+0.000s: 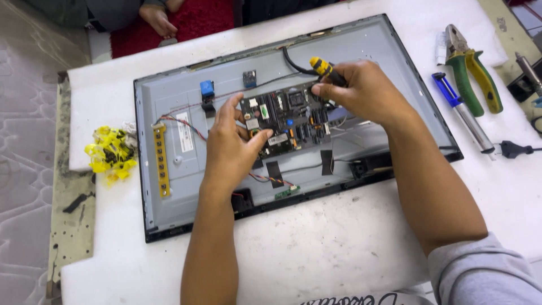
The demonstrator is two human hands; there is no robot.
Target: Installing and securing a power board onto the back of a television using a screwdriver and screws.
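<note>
A flat grey screen panel [169, 192] lies back-up on a white padded table. A black circuit board [293, 116] sits near its middle. My left hand [231, 147] rests on the board's left edge, thumb and fingers pinching its lower left corner. My right hand [367, 90] is closed around a screwdriver with a yellow and black handle [323, 68], its tip hidden by the hand over the board's upper right corner. A yellow strip board [161, 161] and a blue part [207, 88] are fixed to the panel at the left.
Green-handled pliers [471, 65], a blue and silver tool [463, 110] and a black plug [511, 149] lie at the right. A crumpled yellow bundle [110, 152] sits off the panel's left edge. Another person's hand [158, 20] rests at the far side on a red cloth.
</note>
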